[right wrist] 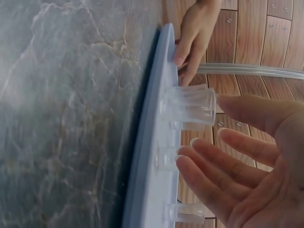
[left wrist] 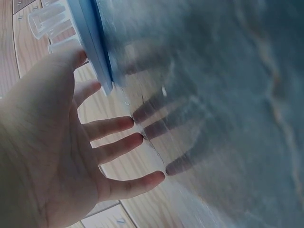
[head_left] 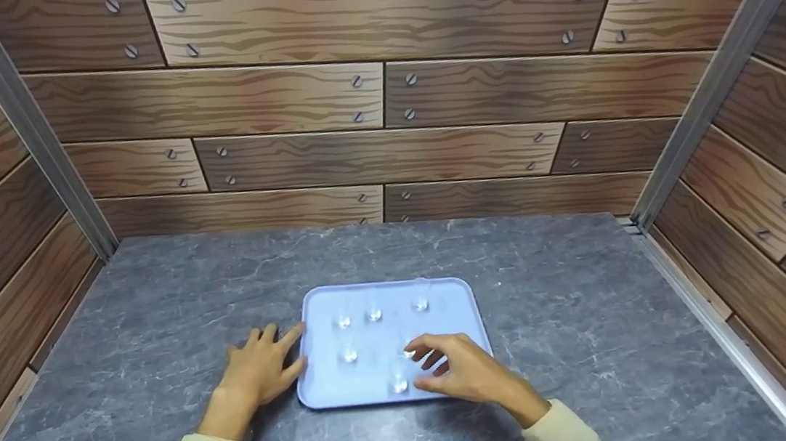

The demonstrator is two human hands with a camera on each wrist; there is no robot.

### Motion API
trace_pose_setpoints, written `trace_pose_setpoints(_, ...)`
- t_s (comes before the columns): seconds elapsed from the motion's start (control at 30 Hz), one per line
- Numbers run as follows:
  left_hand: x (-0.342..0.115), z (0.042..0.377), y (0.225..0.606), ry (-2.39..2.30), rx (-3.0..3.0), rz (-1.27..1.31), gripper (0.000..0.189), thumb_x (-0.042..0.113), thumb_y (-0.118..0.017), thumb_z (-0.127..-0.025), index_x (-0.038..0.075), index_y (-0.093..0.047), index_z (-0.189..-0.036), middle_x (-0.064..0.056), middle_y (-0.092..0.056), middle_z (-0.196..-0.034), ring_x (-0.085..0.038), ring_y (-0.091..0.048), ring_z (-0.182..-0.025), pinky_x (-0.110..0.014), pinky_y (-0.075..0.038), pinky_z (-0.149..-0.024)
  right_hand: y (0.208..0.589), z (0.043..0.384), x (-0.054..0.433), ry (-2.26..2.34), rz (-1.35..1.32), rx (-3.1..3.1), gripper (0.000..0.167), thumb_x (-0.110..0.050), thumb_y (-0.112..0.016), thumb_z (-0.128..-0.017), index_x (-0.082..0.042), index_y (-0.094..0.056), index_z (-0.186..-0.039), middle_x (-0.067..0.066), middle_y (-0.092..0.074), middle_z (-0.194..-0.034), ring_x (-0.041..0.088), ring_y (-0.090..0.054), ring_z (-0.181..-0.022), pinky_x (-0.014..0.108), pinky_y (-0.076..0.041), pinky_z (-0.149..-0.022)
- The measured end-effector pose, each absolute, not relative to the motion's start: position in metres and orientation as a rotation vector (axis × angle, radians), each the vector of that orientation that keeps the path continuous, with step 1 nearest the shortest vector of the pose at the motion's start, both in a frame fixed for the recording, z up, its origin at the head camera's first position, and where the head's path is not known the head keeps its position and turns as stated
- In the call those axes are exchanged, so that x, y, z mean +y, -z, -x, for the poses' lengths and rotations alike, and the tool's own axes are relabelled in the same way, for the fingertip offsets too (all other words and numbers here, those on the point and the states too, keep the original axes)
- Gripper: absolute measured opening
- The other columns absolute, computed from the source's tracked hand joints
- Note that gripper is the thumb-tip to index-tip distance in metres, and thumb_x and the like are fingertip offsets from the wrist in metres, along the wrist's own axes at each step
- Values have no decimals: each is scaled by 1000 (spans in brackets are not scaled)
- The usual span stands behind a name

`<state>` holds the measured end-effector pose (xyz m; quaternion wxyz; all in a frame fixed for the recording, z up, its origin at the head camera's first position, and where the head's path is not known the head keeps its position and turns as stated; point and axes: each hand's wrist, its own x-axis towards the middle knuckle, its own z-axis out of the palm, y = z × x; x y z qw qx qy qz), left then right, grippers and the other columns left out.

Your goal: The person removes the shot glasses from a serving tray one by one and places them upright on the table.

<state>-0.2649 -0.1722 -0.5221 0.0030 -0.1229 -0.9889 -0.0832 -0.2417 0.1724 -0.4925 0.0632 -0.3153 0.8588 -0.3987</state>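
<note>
Several small clear shot glasses stand upright on a light blue tray. My left hand is at the tray's left edge, thumb and forefinger against the rim, other fingers spread on the tabletop. Over the tray's front right part is my right hand, fingers bent loosely and apart from the thumb, with nothing held. Closest to it is the front shot glass; in the right wrist view the thumb tip is beside the rim of a shot glass. Its fingers partly hide another glass in the head view.
The grey marbled tabletop surrounds the tray. Wood-plank-patterned walls stand behind and on both sides, with metal posts at the corners. A metal rail runs along the right edge.
</note>
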Motion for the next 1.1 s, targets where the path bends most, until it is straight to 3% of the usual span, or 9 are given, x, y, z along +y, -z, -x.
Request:
trace_pose_setpoints(0.37,-169,265,526,280,-3088,406,56,47,-58,-101,25,-52,-152,-23,-58,-139,-47,-54,-129,-79,-44,-94,505,240,165,1220,914,2589,44,-10,-80,-88,2,-66,-128,22,-72,-112,37,-75,-96,39,-64,-82)
trace_pose_setpoints(0.63,-172,264,525,286,-3098,392,55,46,-58,-101,25,-52,-152,-23,-58,-139,-47,-54,-129,-81,-42,-94,507,243,160,1203,914,2565,44,-12,-80,-89,1,-67,-129,21,-71,-118,33,-75,-98,23,-61,-82)
trace_pose_setpoints(0.87,-172,264,523,305,-3086,388,54,44,-59,-101,24,-53,-151,-23,-58,-138,-47,-54,-128,-81,-42,-93,510,250,157,1267,863,2529,41,-18,-82,-88,-3,-70,-124,14,-73,-112,27,-74,-97,31,-63,-84)
trace_pose_setpoints(1.1,-173,265,522,305,-3082,384,54,45,-59,-101,23,-53,-151,-24,-58,-138,-47,-54,-128,-81,-43,-93,509,253,155,1357,827,2449,35,-17,-83,-88,-5,-72,-119,13,-73,-110,27,-73,-98,26,-61,-86)
